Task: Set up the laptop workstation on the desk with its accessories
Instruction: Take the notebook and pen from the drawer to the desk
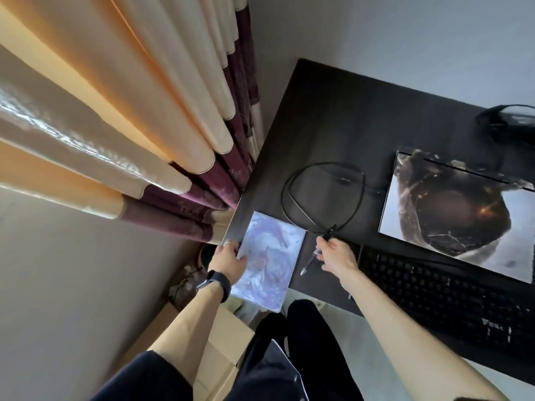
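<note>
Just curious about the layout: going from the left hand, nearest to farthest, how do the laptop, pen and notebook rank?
1. Notebook: held by the left hand itself, far left.
2. Pen: just right of the notebook.
3. Laptop: far right, lid closed.

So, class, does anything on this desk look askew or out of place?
The purple marbled notebook lies askew on the near-left corner of the desk, its near end hanging over the edge, gripped by the left hand. A black cable sprawls in a loose loop.
</note>
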A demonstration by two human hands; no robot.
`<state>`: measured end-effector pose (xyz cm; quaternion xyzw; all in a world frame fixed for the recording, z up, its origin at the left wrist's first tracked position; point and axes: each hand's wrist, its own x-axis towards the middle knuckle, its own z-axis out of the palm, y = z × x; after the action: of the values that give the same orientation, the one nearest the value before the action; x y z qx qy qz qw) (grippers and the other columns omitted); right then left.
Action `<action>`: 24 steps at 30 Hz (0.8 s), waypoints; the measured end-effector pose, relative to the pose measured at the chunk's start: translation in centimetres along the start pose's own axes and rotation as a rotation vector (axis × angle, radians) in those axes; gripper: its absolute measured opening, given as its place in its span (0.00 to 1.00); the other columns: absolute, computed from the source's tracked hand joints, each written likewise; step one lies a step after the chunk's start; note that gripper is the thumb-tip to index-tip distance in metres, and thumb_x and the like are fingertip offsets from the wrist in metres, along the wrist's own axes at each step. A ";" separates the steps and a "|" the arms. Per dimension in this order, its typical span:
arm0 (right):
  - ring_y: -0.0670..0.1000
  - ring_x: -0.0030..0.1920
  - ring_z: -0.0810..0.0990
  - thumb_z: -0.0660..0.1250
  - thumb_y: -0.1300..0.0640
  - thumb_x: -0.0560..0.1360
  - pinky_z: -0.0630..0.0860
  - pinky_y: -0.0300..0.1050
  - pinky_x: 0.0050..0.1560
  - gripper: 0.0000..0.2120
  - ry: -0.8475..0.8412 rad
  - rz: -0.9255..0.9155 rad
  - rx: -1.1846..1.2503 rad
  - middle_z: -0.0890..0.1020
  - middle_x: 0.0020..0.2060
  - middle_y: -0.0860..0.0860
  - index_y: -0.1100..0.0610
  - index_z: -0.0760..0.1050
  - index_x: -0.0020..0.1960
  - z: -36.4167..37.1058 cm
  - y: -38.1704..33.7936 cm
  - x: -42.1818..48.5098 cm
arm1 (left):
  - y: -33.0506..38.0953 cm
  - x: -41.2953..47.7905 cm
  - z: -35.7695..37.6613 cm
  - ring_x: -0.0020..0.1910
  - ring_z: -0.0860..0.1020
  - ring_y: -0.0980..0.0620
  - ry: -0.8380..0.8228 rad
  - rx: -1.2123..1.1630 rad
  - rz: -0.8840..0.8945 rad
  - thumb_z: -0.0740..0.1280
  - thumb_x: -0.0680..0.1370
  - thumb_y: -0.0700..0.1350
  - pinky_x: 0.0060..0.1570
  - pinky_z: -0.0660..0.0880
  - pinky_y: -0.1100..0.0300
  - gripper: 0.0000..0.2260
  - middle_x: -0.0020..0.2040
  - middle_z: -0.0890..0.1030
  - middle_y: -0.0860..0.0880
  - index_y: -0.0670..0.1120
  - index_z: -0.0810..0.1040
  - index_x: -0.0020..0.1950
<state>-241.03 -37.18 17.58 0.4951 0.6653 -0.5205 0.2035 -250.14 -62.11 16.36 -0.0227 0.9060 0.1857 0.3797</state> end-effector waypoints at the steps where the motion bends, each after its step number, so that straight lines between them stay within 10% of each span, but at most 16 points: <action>1: 0.54 0.45 0.84 0.64 0.44 0.79 0.81 0.61 0.57 0.18 0.002 0.031 0.075 0.84 0.41 0.49 0.59 0.80 0.46 0.4 -0.3 0.1 | 0.3 0.0 0.1 0.57 0.76 0.43 0.009 -0.002 0.015 0.65 0.76 0.50 0.53 0.70 0.56 0.16 0.62 0.75 0.47 0.49 0.74 0.63; 8: 0.54 0.59 0.79 0.61 0.50 0.84 0.72 0.52 0.67 0.12 -0.065 0.186 0.710 0.80 0.55 0.52 0.58 0.75 0.58 0.1 -3.0 1.6 | 2.3 1.2 0.4 0.62 0.72 0.44 0.008 0.123 0.120 0.68 0.73 0.58 0.64 0.72 0.49 0.35 0.63 0.67 0.47 0.59 0.56 0.77; 24: 0.55 0.61 0.81 0.62 0.53 0.84 0.77 0.50 0.65 0.09 0.055 0.075 0.883 0.79 0.56 0.51 0.58 0.76 0.53 -6.5 -10.7 11.5 | 10.3 5.4 2.2 0.58 0.70 0.40 -0.034 0.255 0.240 0.71 0.75 0.52 0.58 0.75 0.49 0.41 0.60 0.63 0.46 0.63 0.49 0.79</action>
<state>-253.64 -25.92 16.23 0.5718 0.3660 -0.7337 -0.0265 -254.37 -51.25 14.47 0.1370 0.9119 0.1138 0.3699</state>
